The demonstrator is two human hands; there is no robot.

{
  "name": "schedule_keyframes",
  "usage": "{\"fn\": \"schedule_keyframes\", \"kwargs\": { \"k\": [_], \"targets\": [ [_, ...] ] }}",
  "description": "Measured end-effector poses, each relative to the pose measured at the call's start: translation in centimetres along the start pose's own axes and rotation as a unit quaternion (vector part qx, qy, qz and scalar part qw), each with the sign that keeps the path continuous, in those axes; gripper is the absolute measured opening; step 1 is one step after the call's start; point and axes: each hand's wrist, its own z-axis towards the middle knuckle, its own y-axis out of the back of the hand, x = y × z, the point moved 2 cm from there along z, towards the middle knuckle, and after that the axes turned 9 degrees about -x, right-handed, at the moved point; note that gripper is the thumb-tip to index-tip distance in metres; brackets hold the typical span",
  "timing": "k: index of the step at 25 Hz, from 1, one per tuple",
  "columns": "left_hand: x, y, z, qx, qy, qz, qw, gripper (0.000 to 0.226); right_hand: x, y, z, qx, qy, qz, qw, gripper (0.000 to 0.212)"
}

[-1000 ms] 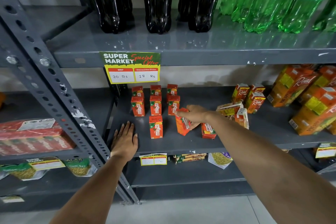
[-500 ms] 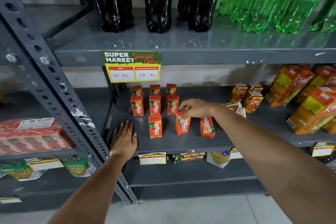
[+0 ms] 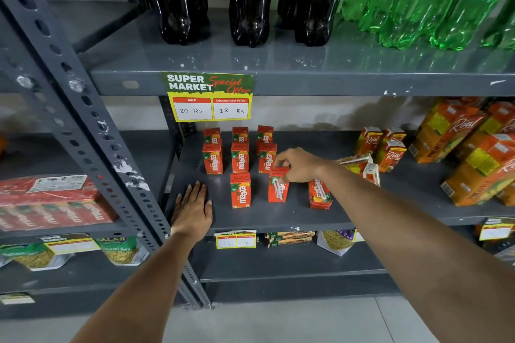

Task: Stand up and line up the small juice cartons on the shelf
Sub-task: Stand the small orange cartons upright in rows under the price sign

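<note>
Several small red Maaza juice cartons (image 3: 240, 158) stand in rows at the back of the grey middle shelf (image 3: 278, 217). One upright carton (image 3: 240, 190) stands alone in front. My right hand (image 3: 298, 165) pinches the top of another carton (image 3: 277, 188), upright on the shelf with its straw side facing me. To its right a carton (image 3: 320, 193) stands apart, slightly tilted. Behind my forearm lie toppled cartons (image 3: 359, 164). My left hand (image 3: 193, 210) rests flat on the shelf's front left, fingers spread, holding nothing.
Small Real cartons (image 3: 388, 147) and large Real juice packs (image 3: 471, 156) fill the shelf's right. Cola bottles (image 3: 250, 0) and green Sprite bottles (image 3: 426, 0) stand on the shelf above. A price tag (image 3: 210, 97) hangs from its edge. A slanted metal upright (image 3: 83, 131) crosses left.
My right hand brought the tilted carton upright and set it on the shelf to the right of the lone front carton. The left hand stayed flat.
</note>
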Motion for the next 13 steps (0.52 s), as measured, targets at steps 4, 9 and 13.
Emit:
{"fn": "schedule_keyframes", "kwargs": {
  "k": [4,9,13],
  "targets": [
    [0.0,0.0,0.0,0.002,-0.001,0.001,1.0,0.056,0.7,-0.4,0.1,-0.004,0.007,-0.023,1.0,0.056],
    [0.0,0.0,0.0,0.003,0.0,0.002,1.0,0.056,1.6,0.1,-0.5,0.051,0.028,-0.044,0.997,0.08],
    [-0.1,0.0,-0.1,0.004,-0.001,0.001,1.0,0.056,2.5,0.3,-0.5,0.058,0.082,-0.068,0.993,0.062]
  ]
}}
